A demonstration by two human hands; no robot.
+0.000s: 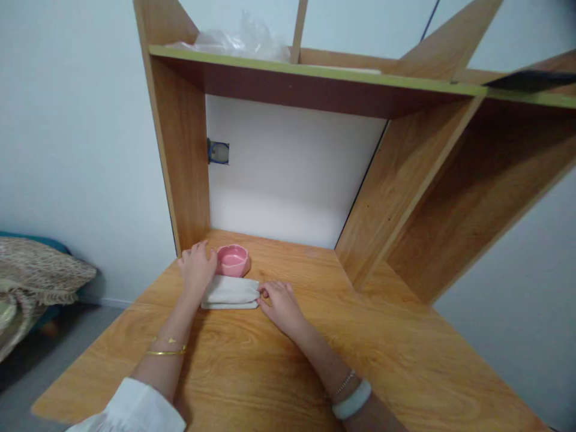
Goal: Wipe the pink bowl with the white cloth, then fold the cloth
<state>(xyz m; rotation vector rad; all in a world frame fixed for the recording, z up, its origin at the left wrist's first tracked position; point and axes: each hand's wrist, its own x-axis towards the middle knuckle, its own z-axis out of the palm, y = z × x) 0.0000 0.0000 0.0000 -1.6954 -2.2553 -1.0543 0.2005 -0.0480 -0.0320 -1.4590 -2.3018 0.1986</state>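
Note:
A folded white cloth (231,292) lies flat on the wooden desk, just in front of a pink faceted bowl (233,261). My right hand (279,302) is at the cloth's right end, its thumb and fingertips pinched on the edge there. On the other side, my left hand (197,269) is beside the bowl, over the cloth's far left corner. Its fingers are bent and apart, with the tips close to the bowl's left side. I see nothing held in it. The inside of the bowl shows only pink.
The desk (243,372) runs back to a wooden shelf unit with an upright side panel (180,144) on the left and a divider (405,186) on the right. A plastic bag (245,42) rests on the upper shelf. A patterned blanket (40,270) lies at far left.

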